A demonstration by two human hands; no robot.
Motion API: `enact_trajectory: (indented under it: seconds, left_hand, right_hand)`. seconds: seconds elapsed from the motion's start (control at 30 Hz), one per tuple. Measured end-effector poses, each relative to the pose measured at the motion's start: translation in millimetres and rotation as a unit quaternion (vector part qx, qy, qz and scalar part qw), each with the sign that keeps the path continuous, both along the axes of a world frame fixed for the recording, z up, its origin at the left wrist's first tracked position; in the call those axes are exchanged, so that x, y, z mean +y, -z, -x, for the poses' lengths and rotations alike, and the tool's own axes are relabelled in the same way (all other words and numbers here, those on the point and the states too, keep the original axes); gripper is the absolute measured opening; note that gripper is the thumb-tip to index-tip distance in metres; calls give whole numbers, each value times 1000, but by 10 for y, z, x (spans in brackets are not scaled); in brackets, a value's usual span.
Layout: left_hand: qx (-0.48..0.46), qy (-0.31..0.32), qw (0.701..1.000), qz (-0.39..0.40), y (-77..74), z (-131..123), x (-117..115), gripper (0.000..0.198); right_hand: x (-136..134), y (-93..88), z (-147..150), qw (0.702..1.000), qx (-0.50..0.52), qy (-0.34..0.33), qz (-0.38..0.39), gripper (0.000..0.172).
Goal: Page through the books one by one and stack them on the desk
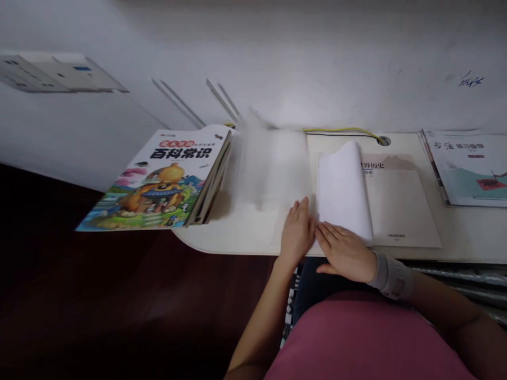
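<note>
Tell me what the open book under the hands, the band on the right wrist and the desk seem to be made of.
Open book: thin matte white paper; a page curls up and another blurs mid-flip.
Wrist band: probably soft grey fabric or elastic; it wraps snugly and looks dull.
Desk: smooth pale top, likely laminate or painted board; the rounded edge shows no visible grain.

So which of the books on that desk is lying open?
The middle book, under both hands: left hand, right hand. Its white pages are lifted, while the cartoon-cover book and the far-right book stay closed.

Person seated: pink top (368,343), bare forearms, a grey wrist brace (392,277) with a strap on the right wrist; a black-and-white checked garment (291,306) below.
</note>
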State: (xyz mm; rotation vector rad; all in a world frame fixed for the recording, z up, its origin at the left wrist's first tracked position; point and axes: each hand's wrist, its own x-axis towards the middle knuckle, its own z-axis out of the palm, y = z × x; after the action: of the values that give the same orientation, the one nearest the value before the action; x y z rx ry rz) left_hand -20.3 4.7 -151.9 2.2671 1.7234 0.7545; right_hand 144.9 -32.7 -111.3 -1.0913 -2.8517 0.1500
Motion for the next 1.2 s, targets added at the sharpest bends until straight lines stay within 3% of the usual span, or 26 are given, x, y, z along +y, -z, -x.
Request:
enact_trajectory:
  seconds: [0.27,0.4,0.5,0.6,0.7,0.8,0.93,1.2]
  left_hand:
    - [48,12,999,2,-36,-263,-63,46]
    - [86,21,996,3,-62,-309,-83,37]
    - [106,25,994,-4,-67,-307,-98,36]
    - [118,19,993,-24,-68,-314,-108,35]
    - [126,14,991,-37,-79,-325,-113,35]
    - [132,13,990,-36,-83,-323,-118,35]
    - [117,16,993,-28,-39,-295,-123,41]
    - [-17,7,999,-49,65,-230,-131,60]
  right_hand:
    - [-91,-15,-205,1000,5,20,14,78]
    - [-10,-140,-294,999,46,-3,22,65]
    - [291,-280,-372,998,49,1,-25,51]
    - [795,-362,-423,997,-14,44,-69,44]
    - [1315,-351,-399,991,-92,73,-59,44]
    - [1662,-283,-323,985,-142,94,-27,47]
    - [1822,-168,-267,981,-158,112,-7,52]
    - [1798,-59,-338,986,-123,105,-47,43]
